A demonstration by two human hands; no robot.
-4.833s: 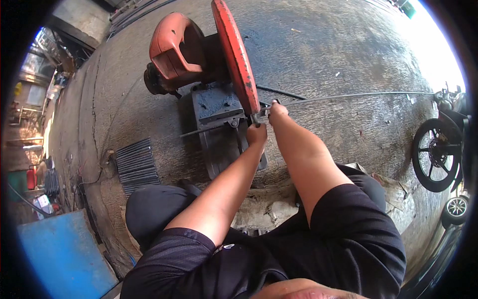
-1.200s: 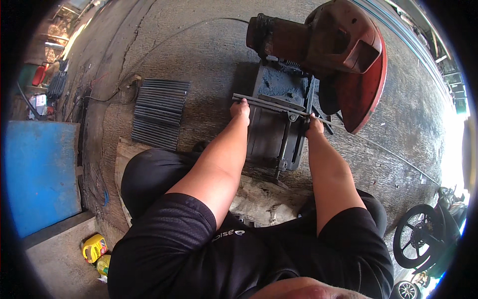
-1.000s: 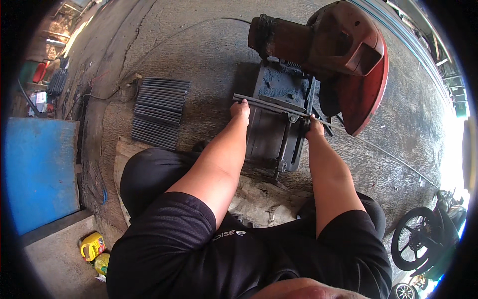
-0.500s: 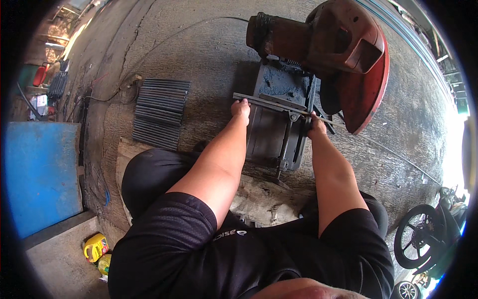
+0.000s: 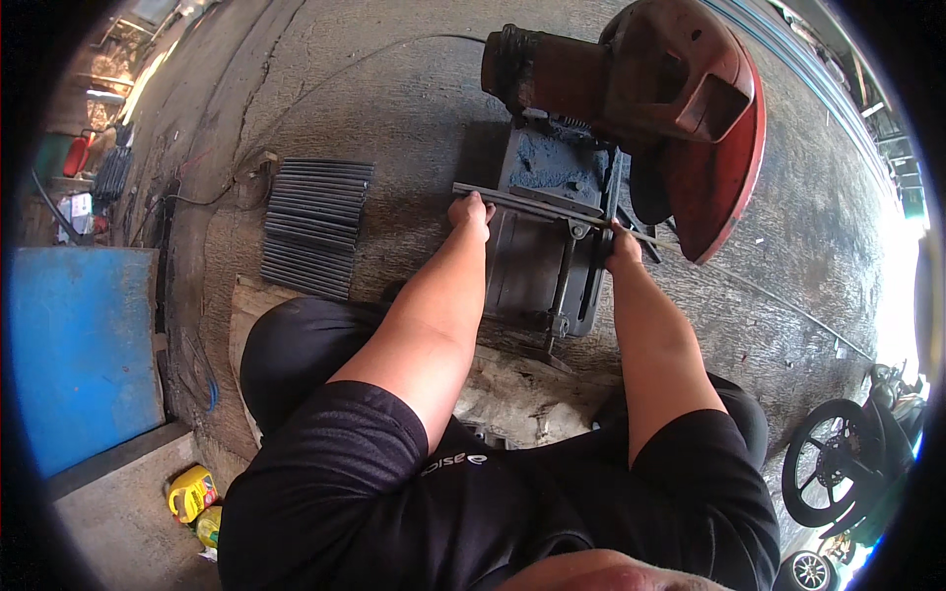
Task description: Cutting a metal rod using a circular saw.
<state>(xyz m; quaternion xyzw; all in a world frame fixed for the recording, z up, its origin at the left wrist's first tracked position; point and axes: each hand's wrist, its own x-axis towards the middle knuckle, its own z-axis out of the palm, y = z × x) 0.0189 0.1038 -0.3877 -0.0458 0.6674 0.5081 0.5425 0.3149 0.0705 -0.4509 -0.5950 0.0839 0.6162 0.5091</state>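
Observation:
A cut-off saw with a worn red motor housing and blade guard (image 5: 680, 84) stands before me; its dark base (image 5: 517, 271) carries a clamp with a screw rod (image 5: 564, 281). A thin grey metal bar (image 5: 522, 204) lies crosswise over the base, along the clamp. Closed round the bar near its left end is my left hand (image 5: 470, 215). My right hand (image 5: 623, 246) grips the bar at the right side of the base, close to the guard. Its fingertips are partly hidden.
Left of the saw, several cut metal rods (image 5: 313, 227) lie in a neat row on the concrete. A cable (image 5: 350, 61) runs behind them. A blue panel (image 5: 84, 345) and yellow bottle (image 5: 191, 492) are at left, a motorcycle wheel (image 5: 823, 463) at right.
The left hand's hold at the bar's left end has shifted slightly, and more of its fingers show. Otherwise the view has drifted only a little.

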